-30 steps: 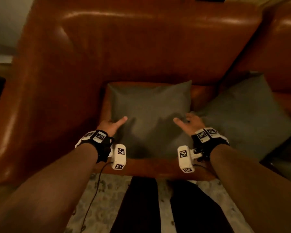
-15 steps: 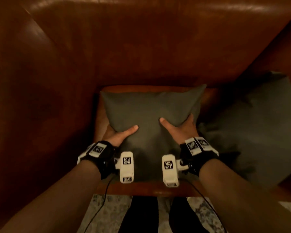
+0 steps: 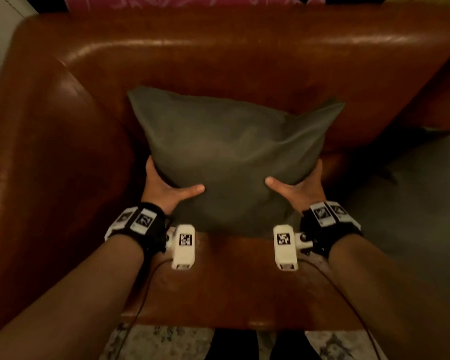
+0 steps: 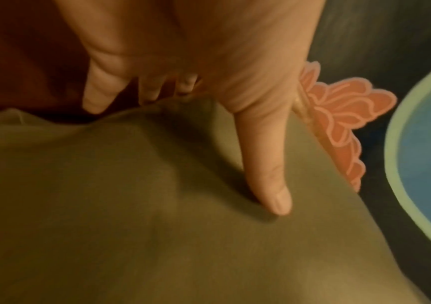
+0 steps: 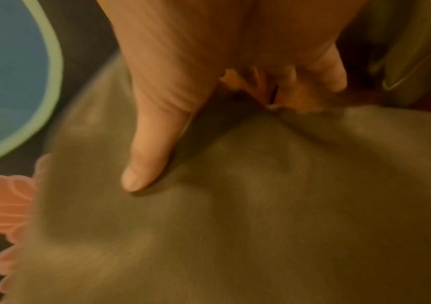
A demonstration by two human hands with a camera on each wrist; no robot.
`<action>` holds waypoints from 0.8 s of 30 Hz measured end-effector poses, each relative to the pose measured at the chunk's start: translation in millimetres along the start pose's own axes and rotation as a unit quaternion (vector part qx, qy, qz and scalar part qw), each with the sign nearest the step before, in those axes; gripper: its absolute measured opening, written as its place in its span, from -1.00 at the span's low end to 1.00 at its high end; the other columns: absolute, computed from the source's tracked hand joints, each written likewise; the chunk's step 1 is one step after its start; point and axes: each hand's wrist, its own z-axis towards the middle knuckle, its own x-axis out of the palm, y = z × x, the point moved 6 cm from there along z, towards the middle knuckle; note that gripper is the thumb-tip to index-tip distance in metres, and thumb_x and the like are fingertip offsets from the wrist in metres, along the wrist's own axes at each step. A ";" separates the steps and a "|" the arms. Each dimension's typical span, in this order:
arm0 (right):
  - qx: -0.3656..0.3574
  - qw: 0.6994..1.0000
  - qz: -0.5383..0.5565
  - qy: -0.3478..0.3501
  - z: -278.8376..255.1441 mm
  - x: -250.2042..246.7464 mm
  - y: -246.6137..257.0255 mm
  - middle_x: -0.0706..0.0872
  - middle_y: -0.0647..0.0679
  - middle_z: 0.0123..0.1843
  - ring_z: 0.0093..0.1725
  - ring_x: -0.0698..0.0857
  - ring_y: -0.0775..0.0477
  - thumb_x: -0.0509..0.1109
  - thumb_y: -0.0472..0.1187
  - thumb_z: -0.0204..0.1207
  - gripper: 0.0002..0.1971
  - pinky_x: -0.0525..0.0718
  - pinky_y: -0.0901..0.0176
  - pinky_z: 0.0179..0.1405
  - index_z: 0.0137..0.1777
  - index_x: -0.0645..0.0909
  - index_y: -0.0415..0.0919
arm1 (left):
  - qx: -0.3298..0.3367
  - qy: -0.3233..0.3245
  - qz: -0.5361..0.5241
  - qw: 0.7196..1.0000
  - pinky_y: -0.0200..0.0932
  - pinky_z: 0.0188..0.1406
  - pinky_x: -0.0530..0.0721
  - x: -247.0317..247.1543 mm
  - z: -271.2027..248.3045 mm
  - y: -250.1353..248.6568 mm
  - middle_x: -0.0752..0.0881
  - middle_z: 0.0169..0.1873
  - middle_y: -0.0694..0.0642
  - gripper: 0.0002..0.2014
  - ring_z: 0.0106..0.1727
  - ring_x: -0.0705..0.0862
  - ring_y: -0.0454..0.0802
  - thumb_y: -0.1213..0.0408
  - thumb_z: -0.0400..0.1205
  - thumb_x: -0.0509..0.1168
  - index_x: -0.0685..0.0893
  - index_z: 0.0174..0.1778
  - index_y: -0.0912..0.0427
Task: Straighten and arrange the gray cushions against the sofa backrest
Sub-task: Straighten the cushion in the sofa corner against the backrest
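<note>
Here, two hands (image 3: 166,189) (image 3: 300,188) gripping one of two gray cushions (image 3: 229,154) (image 3: 411,203)

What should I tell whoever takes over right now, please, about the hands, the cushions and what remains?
Left hand: grips the cushion at its lower left, thumb on the front, fingers behind.
Right hand: grips its lower right the same way.
Cushion: raised on its lower edge in front of the backrest; whether it touches is unclear.
Second cushion: slumped on the seat to the right, untouched.
Done: first cushion gripped and raised.
Left: lean it against the backrest, then straighten the second.
</note>
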 end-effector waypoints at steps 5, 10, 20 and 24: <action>-0.027 0.999 0.002 0.028 23.9 11.1 2.3 0.45 0.04 0.58 0.51 0.47 0.11 0.83 -0.13 0.19 0.29 0.33 0.34 0.49 0.79 0.02 -0.17 | 0.017 -0.008 -0.030 0.999 0.06 0.54 0.55 7.4 32.6 -5.9 0.53 0.46 0.04 0.28 0.40 0.59 -0.06 0.47 0.16 0.75 0.09 0.71 0.15; -0.074 0.996 0.016 0.042 -2.1 4.6 -2.0 0.61 0.09 0.46 0.47 0.59 0.12 0.83 -0.29 0.17 0.11 0.46 0.27 0.57 0.70 0.30 -0.15 | 0.076 -0.031 -0.041 0.996 -0.56 0.25 0.57 11.5 -2.8 -7.5 0.57 0.38 0.00 0.21 0.23 0.60 -0.43 0.50 0.08 0.76 0.23 0.62 0.27; -0.119 0.993 -0.026 -0.001 35.7 -37.8 8.9 0.38 0.00 0.69 0.59 0.42 0.10 0.86 -0.26 0.07 0.35 0.32 0.39 0.53 0.79 0.05 -0.16 | 0.040 -0.023 -0.049 0.998 0.11 0.58 0.52 50.5 7.1 0.5 0.56 0.47 -0.08 0.53 0.49 0.59 -0.10 -0.28 -0.31 0.75 0.08 0.61 -0.31; -0.113 0.993 -0.032 0.016 33.7 -39.7 -6.9 0.38 0.08 0.64 0.56 0.41 0.16 0.86 -0.24 0.11 0.34 0.32 0.62 0.49 0.79 0.04 -0.17 | 0.039 -0.020 -0.025 0.999 0.04 0.60 0.49 52.2 2.9 3.3 0.56 0.36 -0.22 0.41 0.44 0.59 -0.18 -0.16 -0.22 0.78 0.10 0.52 -0.35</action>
